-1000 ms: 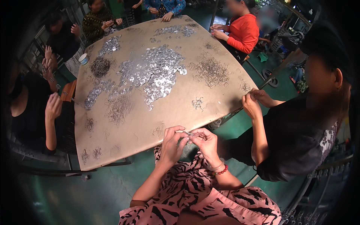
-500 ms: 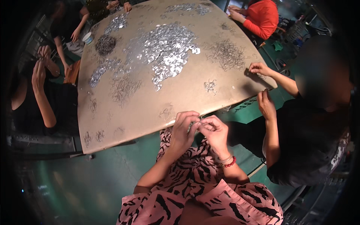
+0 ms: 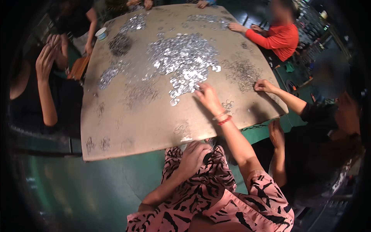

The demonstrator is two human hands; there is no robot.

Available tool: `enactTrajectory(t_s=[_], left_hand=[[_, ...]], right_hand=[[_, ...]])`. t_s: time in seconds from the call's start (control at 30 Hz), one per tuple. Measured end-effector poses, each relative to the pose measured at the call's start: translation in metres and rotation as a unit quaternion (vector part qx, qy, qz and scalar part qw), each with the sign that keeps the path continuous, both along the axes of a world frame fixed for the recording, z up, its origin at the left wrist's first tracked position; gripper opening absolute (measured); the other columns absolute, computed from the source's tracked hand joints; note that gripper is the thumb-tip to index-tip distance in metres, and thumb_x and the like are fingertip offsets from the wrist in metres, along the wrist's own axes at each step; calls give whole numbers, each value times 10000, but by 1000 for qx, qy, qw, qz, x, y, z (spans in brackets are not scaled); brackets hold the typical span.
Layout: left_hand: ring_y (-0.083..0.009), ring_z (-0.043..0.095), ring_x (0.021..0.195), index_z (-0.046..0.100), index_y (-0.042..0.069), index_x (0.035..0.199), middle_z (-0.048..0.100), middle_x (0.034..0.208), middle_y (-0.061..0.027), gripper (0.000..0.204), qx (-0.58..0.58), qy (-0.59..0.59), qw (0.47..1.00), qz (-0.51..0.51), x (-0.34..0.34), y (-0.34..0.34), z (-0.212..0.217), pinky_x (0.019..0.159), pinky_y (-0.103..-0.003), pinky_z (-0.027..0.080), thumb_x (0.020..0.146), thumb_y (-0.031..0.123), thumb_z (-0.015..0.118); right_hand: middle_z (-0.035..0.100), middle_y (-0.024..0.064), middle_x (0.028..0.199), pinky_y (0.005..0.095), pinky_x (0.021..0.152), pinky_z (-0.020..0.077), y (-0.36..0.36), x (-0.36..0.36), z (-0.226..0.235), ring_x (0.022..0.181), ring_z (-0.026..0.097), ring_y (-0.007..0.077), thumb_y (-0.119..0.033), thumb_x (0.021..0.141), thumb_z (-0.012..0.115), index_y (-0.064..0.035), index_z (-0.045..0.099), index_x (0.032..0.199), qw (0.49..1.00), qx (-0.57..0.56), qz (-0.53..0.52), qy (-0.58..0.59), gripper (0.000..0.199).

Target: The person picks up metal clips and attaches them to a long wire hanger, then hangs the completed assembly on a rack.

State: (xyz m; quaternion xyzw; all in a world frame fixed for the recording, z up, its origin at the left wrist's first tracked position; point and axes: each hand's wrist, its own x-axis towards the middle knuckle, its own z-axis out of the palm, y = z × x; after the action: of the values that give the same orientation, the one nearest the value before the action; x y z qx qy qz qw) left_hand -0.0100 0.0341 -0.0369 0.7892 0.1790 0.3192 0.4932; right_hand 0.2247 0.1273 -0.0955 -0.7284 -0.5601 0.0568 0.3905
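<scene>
My right hand (image 3: 209, 99) reaches over the table, fingers partly apart, its fingertips at the near edge of a large heap of shiny flat silvery metal pieces (image 3: 185, 54). I see nothing between those fingers. Low at the table's front edge, my left hand (image 3: 194, 157) is curled over my lap; whatever it holds is hidden by the fingers. A small cluster of thin bent wire pieces (image 3: 227, 105) lies just right of my right wrist. Another sparse cluster of wire pieces (image 3: 181, 129) lies on the table in front of my left hand.
The brown tabletop (image 3: 119, 141) carries further wire piles, including a dense one (image 3: 243, 73) at the right and a dark one (image 3: 120, 44) at far left. A white-blue cup (image 3: 101, 33) stands at the left edge. Co-workers sit around; one's hand (image 3: 264, 86) works at the right.
My hands, together at the table edge before, are apart. The right has gone forward to the silvery heap; the left has dropped slightly toward my lap. The view has shifted a little.
</scene>
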Motion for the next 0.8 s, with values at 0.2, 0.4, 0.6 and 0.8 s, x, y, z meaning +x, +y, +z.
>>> enactTrajectory(t_s=[0.2, 0.4, 0.6, 0.8], left_hand=[[-296, 586, 774, 593, 13, 856, 629, 835, -117, 42, -44, -17, 999, 15, -6, -8, 2, 729, -373, 457, 814, 13, 586], [-289, 585, 771, 600, 14, 852, 628, 821, -113, 50, -14, -34, 999, 16, -4, -7, 0, 732, -364, 455, 802, 12, 604], [-248, 601, 769, 569, -17, 850, 624, 810, -121, 47, 1, -34, 999, 7, 3, -7, 0, 723, -323, 470, 809, -34, 585], [-206, 604, 786, 560, -29, 855, 632, 843, -125, 33, 28, -43, 998, -29, 5, -12, 5, 737, -299, 485, 832, -51, 562]], right_hand=[[550, 294, 894, 475, 744, 475, 35, 0, -21, 833, 560, 452, 51, 718, 503, 58, 548, 903, 994, -48, -21, -98, 190], [523, 255, 933, 457, 767, 477, -25, 8, 13, 862, 550, 423, 26, 763, 516, 39, 570, 979, 997, -12, -81, -5, 223], [500, 231, 986, 426, 847, 453, -19, 20, -14, 965, 496, 372, -36, 779, 582, 34, 588, 991, 995, -1, -31, -90, 223], [511, 237, 1027, 439, 852, 453, 5, 19, -32, 1026, 474, 382, -46, 739, 596, 64, 600, 900, 972, -100, -15, -212, 195]])
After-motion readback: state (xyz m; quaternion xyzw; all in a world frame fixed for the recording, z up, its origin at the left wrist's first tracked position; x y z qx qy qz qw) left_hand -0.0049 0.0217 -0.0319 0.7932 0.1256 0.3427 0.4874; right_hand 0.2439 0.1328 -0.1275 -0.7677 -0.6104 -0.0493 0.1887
